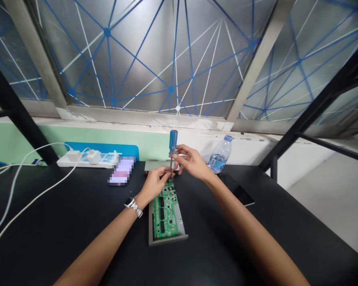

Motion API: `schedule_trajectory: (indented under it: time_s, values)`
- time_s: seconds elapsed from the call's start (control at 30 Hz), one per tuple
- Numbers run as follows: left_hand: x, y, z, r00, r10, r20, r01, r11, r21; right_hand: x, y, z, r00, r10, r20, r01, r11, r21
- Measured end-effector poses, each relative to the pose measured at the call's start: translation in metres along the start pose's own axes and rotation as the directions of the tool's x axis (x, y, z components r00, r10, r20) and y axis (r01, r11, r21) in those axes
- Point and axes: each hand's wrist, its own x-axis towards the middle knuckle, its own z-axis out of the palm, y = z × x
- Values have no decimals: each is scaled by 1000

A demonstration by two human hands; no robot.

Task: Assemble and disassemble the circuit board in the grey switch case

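A blue-handled screwdriver [173, 141] stands nearly upright over the far end of a green circuit board [168, 210]. The fingers of my right hand [192, 161] pinch it just below the handle. My left hand [155, 182] is closed around the lower shaft, close to the board; its fingertips partly hide the screwdriver's tip. The board lies in a grey metal tray-like casing [168, 241], long side pointing away from me. Behind my hands a flat light-grey panel [155, 165] is partly covered.
A water bottle [220, 155] stands at the back right, near a dark flat glass-like device [243, 195]. Back left are a lit phone [122, 171] and a white power strip [86, 159] with plugs and white cables [37, 194]. Black frame bars [313, 107] slope at both sides.
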Motion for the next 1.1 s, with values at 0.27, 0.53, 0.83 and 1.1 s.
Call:
schedule_trajectory:
  time_s: [0.27,0.53,0.83,1.1]
  values:
    - [0,-2,1,1000,-2,-8,2,1000,-2,1,4,0,1000,-2,15,1,999,42]
    - [-5,1,3,998,32,-56,-28,997,74,-5,4,13,949,-182,-258,108,955,-277]
    - [-5,8,1,997,48,-68,-33,980,196,-6,-1,16,947,-236,-216,147,920,-363]
    - [-5,7,2,999,19,-34,-14,990,140,-1,1,-9,997,-77,18,78,991,-113]
